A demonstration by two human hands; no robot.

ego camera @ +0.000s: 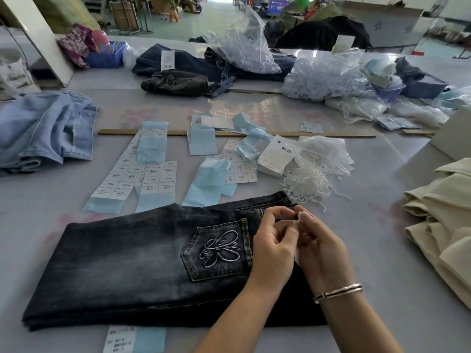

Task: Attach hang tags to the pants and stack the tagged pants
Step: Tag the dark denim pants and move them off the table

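Note:
Dark washed jeans [132, 256] lie folded on the table in front of me, back pocket with a white embroidered butterfly facing up. Both hands meet over the waistband at the right end. My left hand [274, 240] pinches something small at its fingertips. My right hand [319, 247], with a silver bracelet on the wrist, holds a white hang tag [298, 256], mostly hidden behind the fingers. A stack of white hang tags [276, 155] and a bundle of white strings [309, 183] lie just beyond the jeans.
Sheets of size stickers with blue backing [153, 174] are spread mid-table, behind them a long wooden ruler [229, 133]. Light blue jeans [46, 128] lie at left, cream pants [443, 215] at right, dark jeans [178, 70] and plastic bags [323, 77] at the back.

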